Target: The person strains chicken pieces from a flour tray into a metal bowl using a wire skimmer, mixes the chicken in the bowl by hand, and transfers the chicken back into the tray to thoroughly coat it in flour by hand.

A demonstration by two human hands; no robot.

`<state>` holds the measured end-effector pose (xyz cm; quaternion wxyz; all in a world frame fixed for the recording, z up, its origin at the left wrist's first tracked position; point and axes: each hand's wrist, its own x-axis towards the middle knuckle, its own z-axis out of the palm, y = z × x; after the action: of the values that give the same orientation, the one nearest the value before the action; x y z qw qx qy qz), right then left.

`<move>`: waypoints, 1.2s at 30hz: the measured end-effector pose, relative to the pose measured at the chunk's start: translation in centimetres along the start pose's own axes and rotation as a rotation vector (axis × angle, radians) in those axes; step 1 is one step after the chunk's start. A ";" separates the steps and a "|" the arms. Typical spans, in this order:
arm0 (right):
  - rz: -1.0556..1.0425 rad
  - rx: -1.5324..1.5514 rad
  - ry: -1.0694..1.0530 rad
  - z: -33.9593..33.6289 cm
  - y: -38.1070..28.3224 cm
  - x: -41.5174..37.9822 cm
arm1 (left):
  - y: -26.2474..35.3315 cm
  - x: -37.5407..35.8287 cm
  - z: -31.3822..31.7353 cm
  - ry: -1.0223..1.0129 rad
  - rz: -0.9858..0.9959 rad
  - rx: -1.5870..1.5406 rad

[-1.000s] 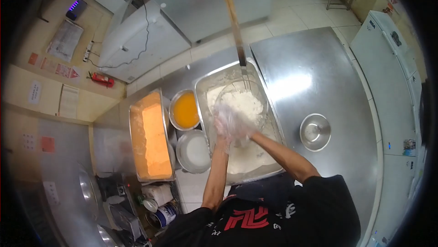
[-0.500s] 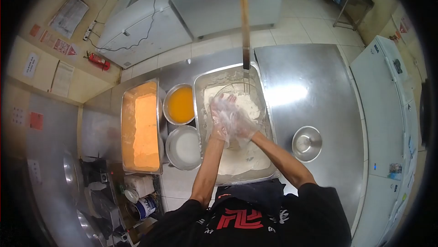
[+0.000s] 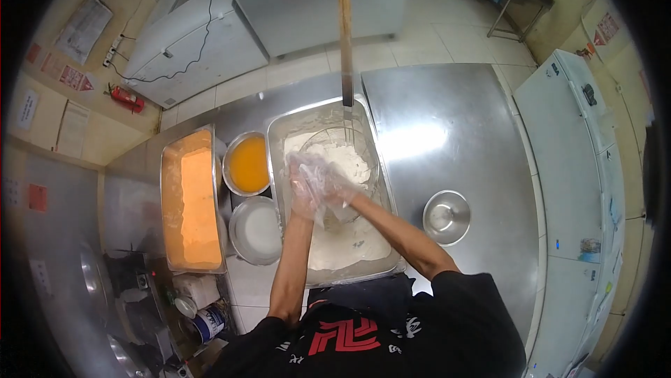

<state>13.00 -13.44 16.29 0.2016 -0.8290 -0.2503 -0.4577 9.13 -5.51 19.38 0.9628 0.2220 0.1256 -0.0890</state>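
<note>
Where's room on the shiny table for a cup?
The biggest bare patch of table is right of the middle tray, beyond the small bowl. Another lies between that bowl and the table's right edge. It's crowded left of the middle tray: orange-filled tray, yellow-filled bowl and white-filled bowl sit close. Left hand and right hand crowd the middle tray.

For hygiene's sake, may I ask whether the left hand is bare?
No, the left hand wears a loose, clear plastic glove.
</note>
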 end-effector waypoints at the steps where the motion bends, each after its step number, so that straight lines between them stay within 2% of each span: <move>1: 0.115 0.307 -0.412 -1.4 2.6 1.1 | -0.1 0.3 -0.6 -0.121 -0.082 -0.117; 2: 0.227 0.615 -0.830 -2.1 4.2 1.5 | -0.3 0.3 -0.5 -0.121 -0.074 -0.121; 4: 0.876 0.947 -0.917 -0.6 3.2 -0.2 | -0.4 0.4 -0.3 0.322 0.030 0.023; 5: 0.419 0.613 -0.720 -2.6 0.5 0.7 | -0.3 0.3 -0.4 0.318 0.045 0.008; 7: 0.139 0.565 -0.863 -5.3 1.4 5.0 | 0.0 -0.5 -0.4 -0.417 -0.151 -0.740; 8: -0.003 0.553 -0.916 -6.8 1.8 7.4 | 0.3 -0.9 0.6 -0.423 -0.140 -0.745; 9: -0.179 0.293 -1.135 -5.4 4.6 10.1 | 0.6 -1.9 2.4 -0.257 -0.002 -0.455; 10: -0.108 0.361 -0.855 1.3 9.0 5.9 | 1.0 -3.1 3.5 -0.075 0.135 -0.162; 11: -0.250 0.113 -0.779 1.2 11.0 9.2 | 1.4 -4.1 3.9 -0.073 0.163 -0.167; 12: -0.374 -0.140 -0.685 0.9 13.0 12.7 | 1.5 -5.2 4.1 -0.067 0.211 -0.033; 13: -0.477 -0.269 -0.566 2.0 15.2 14.9 | 1.5 -6.2 4.0 -0.054 0.257 0.097; 17: -0.553 -0.645 -1.111 3.2 18.4 21.2 | 0.5 -10.5 -1.5 0.028 0.292 0.102; 19: -0.553 -0.698 -1.121 4.5 20.6 19.7 | -0.3 -12.8 -3.7 0.151 0.191 0.104; 20: -0.555 -0.716 -1.107 5.2 22.0 18.7 | -1.0 -13.7 -4.9 0.143 0.198 0.089; 21: -0.550 -0.721 -1.078 6.0 23.6 17.2 | -1.7 -14.5 -6.1 0.170 0.120 0.122; 22: -0.546 -0.700 -1.036 6.8 25.9 15.6 | -2.1 -15.3 -7.4 0.204 0.047 0.160; 23: -0.542 -0.629 -0.962 8.0 29.6 13.5 | -2.4 -16.3 -8.6 0.218 0.059 0.150; 24: -0.593 -0.707 -1.191 3.2 25.6 16.3 | -3.0 -17.3 -9.6 0.223 0.006 0.189; 25: -0.534 -0.641 -1.104 1.4 26.7 15.0 | -3.5 -18.3 -10.5 0.225 -0.056 0.229; 28: -0.532 -0.406 -1.172 -8.6 27.9 13.5 | -3.8 -20.2 -12.1 0.297 -0.099 0.205; 29: -0.311 -0.401 -1.459 -12.8 24.1 15.3 | -3.1 -20.7 -11.8 0.255 -0.073 0.155; 30: 0.062 -0.416 -1.778 -17.2 16.0 18.0 | -2.4 -20.9 -11.6 0.201 -0.043 0.205; 32: 0.722 -0.381 -2.167 -24.1 6.0 19.5 | -1.6 -21.4 -12.6 0.152 0.039 0.312; 33: 0.891 -0.267 -2.217 -25.9 5.7 16.6 | -1.3 -21.1 -13.5 0.144 0.114 0.355; 34: 1.070 -0.164 -2.257 -27.7 5.4 13.7 | -0.5 -21.0 -14.1 0.114 0.070 0.383; 35: 1.327 0.036 -2.327 -29.3 4.6 11.7 | 0.0 -20.9 -14.5 0.082 0.148 0.401; 36: 1.492 0.401 -2.207 -31.3 3.1 9.9 | 0.2 -21.3 -14.8 0.054 0.239 0.402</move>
<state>-1.25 -31.21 40.08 0.2123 -0.6554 0.1646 0.7059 -14.06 3.78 12.60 0.8992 0.4249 0.1037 0.0085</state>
